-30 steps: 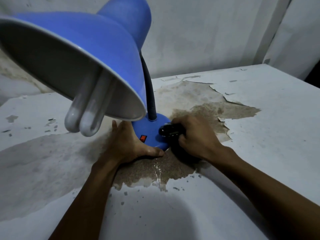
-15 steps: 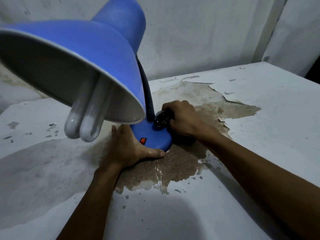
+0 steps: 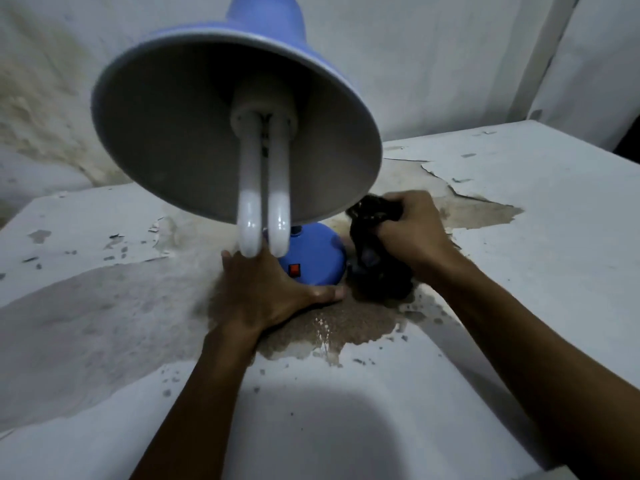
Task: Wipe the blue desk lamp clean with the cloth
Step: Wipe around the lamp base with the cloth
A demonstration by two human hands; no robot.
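Blue plastic fills the middle of my view: the blue desk lamp (image 3: 311,261) stands on the desk (image 3: 519,271), on a patch where the white coating has peeled back to bare brown board. Its shade (image 3: 239,133) tips toward me, so I look straight into the grey inside at the white U-shaped bulb (image 3: 263,202).

My left hand (image 3: 263,292) is pressed flat against the near-left edge of the lamp's round base, thumb stretched along the front rim just below the orange switch (image 3: 294,269). The fingers lie fairly straight and spread, bracing rather than gripping.

My right hand (image 3: 408,233) is bunched around the black cloth (image 3: 374,258), fingers curled tight into it. The wad sits just beside the base on its right, touching or nearly touching the rim; I cannot tell which. The upper part of the cloth reaches toward where the neck should be, though the shade hides the neck from me.

I judge the work to be in the base-and-stem stage. The visible top of the base looks evenly blue with no obvious grime, but the light is dim and I would not call it finished. The outer shade, its grey inside and the bulb show no sign either way, so I count them as left to do.
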